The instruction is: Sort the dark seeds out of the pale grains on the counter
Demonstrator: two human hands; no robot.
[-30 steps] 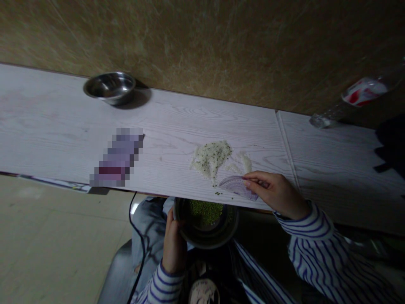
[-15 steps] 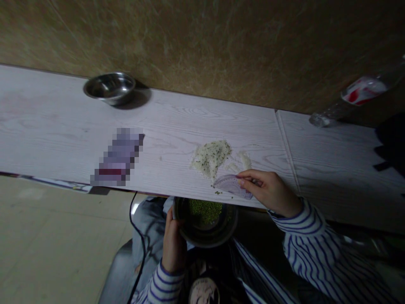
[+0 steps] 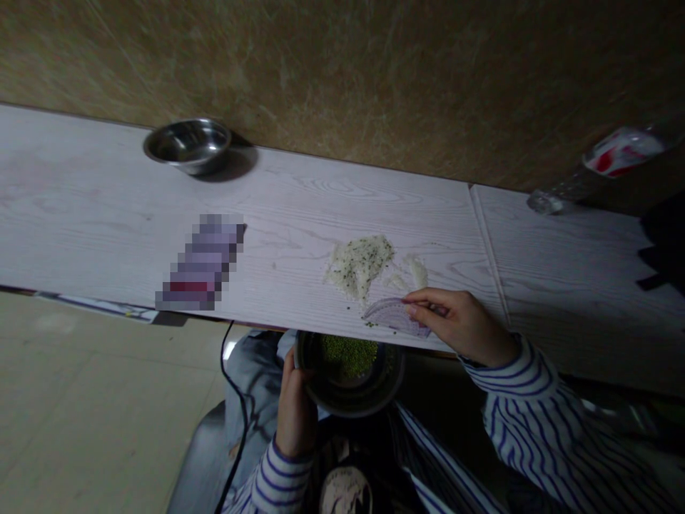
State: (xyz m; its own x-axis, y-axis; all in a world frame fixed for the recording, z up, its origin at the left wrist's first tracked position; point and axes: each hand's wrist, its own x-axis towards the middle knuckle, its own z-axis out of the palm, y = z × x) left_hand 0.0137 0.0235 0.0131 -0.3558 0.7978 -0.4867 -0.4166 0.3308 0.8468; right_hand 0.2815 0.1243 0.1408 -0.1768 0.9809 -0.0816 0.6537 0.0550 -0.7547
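My left hand (image 3: 297, 407) grips the left rim of a metal bowl (image 3: 369, 407), which sits just under the table's front edge. Green mung beans (image 3: 347, 355) lie inside that bowl. Pinched in my right hand (image 3: 460, 318) is a clear purplish protractor (image 3: 393, 315), held low over the tabletop near the front edge. Several loose beans are by its lower left side. Just beyond the protractor, a pile of white rice mixed with green beans (image 3: 361, 264) is spread on the table, with a smaller patch of rice (image 3: 414, 270) at its right.
An empty steel bowl (image 3: 187, 146) stands at the back left by the wall. A blurred-out flat object (image 3: 203, 260) lies left of the rice. A plastic bottle (image 3: 604, 168) is at the right against the wall, near a dark item (image 3: 663, 243). A black cable (image 3: 243, 421) hangs down.
A loose bean now shows on the table just left of the protractor. Both hands keep nearly the same places; the whole view has shifted slightly.
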